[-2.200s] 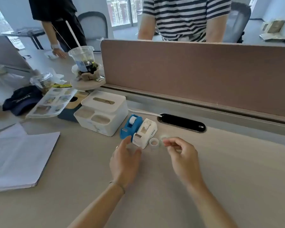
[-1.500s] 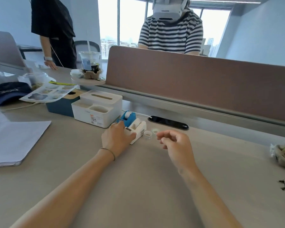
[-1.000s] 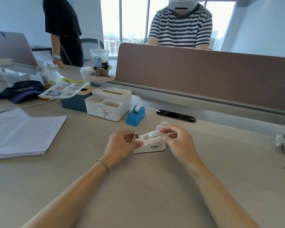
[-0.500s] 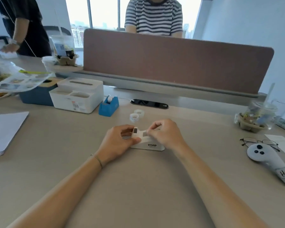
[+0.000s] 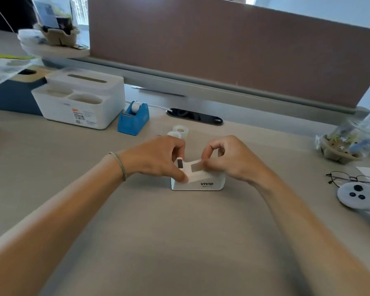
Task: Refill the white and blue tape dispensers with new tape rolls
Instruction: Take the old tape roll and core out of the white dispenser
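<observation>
A person sits at a beige desk (image 5: 179,242), both bare hands working on a white tape dispenser (image 5: 198,180) that stands just in front of them. The left hand (image 5: 156,159) grips the dispenser at its cutter end, thumb on the near side and fingers over the top, probably to steady it. The right hand (image 5: 229,160) is curled over the back half, fingertips pinching at the well where a roll sits; whether it is holding a roll or core is hidden. Just behind the hands lie two small tape rolls (image 5: 181,130), touching each other, likely the refills kept within reach. The blue tape dispenser (image 5: 134,118) waits farther back on the left, beside a white desk organiser (image 5: 79,99), with a roll in it
</observation>
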`<state>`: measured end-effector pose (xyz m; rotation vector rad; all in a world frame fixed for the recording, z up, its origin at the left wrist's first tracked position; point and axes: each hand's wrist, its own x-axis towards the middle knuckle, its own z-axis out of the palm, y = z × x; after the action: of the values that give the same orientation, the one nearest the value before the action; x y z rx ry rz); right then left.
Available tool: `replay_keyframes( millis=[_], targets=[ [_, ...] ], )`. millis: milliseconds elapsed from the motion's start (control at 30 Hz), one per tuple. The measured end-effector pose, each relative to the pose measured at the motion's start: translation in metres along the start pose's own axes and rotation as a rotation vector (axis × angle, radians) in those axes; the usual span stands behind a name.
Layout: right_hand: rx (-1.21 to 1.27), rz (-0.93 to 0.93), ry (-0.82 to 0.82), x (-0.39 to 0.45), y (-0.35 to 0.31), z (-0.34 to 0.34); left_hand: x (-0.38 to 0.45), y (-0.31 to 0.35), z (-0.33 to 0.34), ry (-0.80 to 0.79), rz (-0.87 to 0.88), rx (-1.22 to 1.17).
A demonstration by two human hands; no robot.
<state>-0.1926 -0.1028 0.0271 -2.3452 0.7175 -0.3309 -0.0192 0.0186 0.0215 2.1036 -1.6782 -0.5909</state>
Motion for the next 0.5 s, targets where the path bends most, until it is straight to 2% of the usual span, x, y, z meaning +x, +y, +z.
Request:
replay_keyframes(
  millis=[167, 367, 500],
  targets=[
    [-0.097, -0.077, 0.009, -0.005, -0.004, -0.01, -0.001, 0.001, -0.001, -0.015, 0.022, 0.017],
    [-0.262, -0.11, -0.069, -0.009, -0.01, -0.021, -0.001, 0.003, -0.002, -0.038, -0.013, 0.041],
    [-0.237, -0.097, -0.045, -0.01, -0.009, -0.026, -0.003, 0.005, -0.002, -0.037, -0.034, 0.038]
  ],
)
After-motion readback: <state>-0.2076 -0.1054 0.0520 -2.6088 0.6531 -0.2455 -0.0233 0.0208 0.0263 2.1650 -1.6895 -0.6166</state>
